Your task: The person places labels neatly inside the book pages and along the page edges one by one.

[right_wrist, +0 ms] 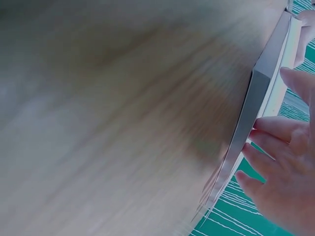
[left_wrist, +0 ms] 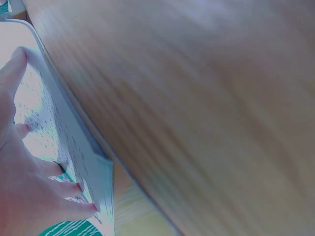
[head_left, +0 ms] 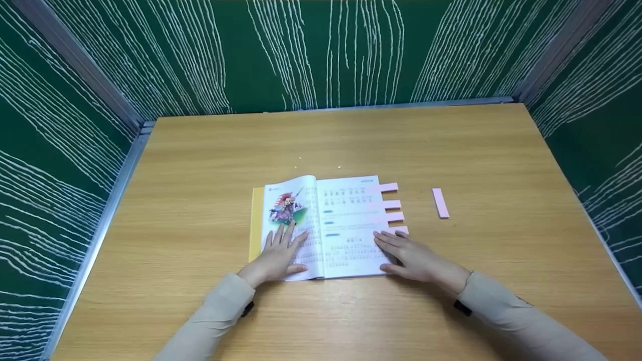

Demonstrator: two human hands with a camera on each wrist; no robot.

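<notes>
An open book [head_left: 351, 255] lies on the wooden table, its left page showing a coloured picture of a figure and its right page printed text. My left hand [head_left: 276, 255] rests on the lower left page with fingers spread. On the lower right part of the other page lies my right hand [head_left: 414, 255], its fingers extended near the outer edge. Several pink paper tabs [head_left: 392, 204] stick out from the book's right side; the lowest is partly covered by the right fingers. In the left wrist view, the left page [left_wrist: 74, 132] curves up toward the spread fingers.
A loose pink strip [head_left: 440, 203] lies on the table [head_left: 351, 140] to the right of the book. A yellow cover edge [head_left: 256, 220] shows at the book's left. Small white scraps lie beyond the book. Green panels [head_left: 351, 50] with white lines surround the table on three sides.
</notes>
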